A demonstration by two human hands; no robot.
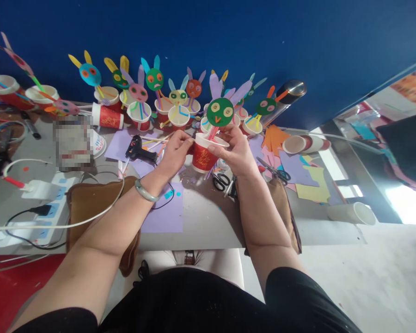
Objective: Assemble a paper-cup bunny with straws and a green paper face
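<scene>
A red paper cup (204,158) with gold lettering and a white rim is raised a little above the table, slightly tilted. From it stands a green round paper face (220,112) with yellow eyes, an orange mouth and purple ears, on a pink stem. My right hand (236,150) grips the cup at its right side, thumb on the rim, the other fingers behind. At the cup's left side, my left hand (176,150) has thumb and fingertips pinched together; what lies between them is too small to make out. A bangle (146,191) circles my left wrist.
Several cups with paper rabbit faces (155,79) line the blue wall. A black glue gun (141,150) lies left, near a power strip (53,210). Scissors (222,181) and coloured paper (312,185) lie right. A thermos (291,90) stands behind; a white cup (353,213) lies near the edge.
</scene>
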